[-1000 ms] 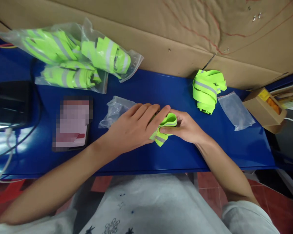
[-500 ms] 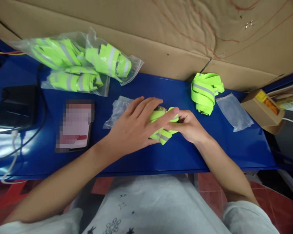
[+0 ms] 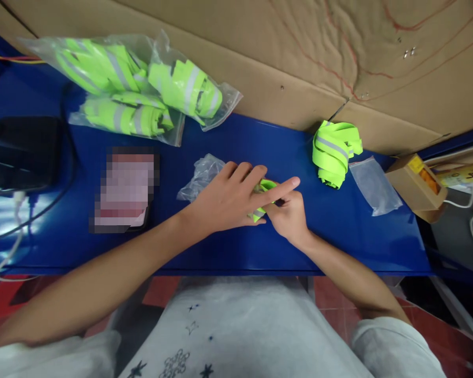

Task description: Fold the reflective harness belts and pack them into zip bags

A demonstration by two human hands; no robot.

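Between my hands is a rolled-up neon yellow-green reflective strap (image 3: 258,214), mostly covered by fingers. My left hand (image 3: 230,199) lies over it from the left, fingers curled round it and the thumb stretched to the right. My right hand (image 3: 289,215) grips the roll's right side, its fingertips partly hidden behind the left thumb. A crumpled clear plastic bag (image 3: 201,176) lies just left of my left hand. Farther right, a loose bundle of the same reflective strap (image 3: 333,152) rests on the blue table next to a flat clear zip bag (image 3: 374,186).
Several clear bags of reflective straps (image 3: 122,113) lie at the back left. A phone (image 3: 126,189) and a black box with cables (image 3: 23,152) are on the left of the blue table (image 3: 236,257). A small cardboard box (image 3: 415,184) stands at the right, before a cardboard wall (image 3: 236,63).
My hands have drawn closer together, and less of the strap roll shows between them. The whole view has shifted slightly.
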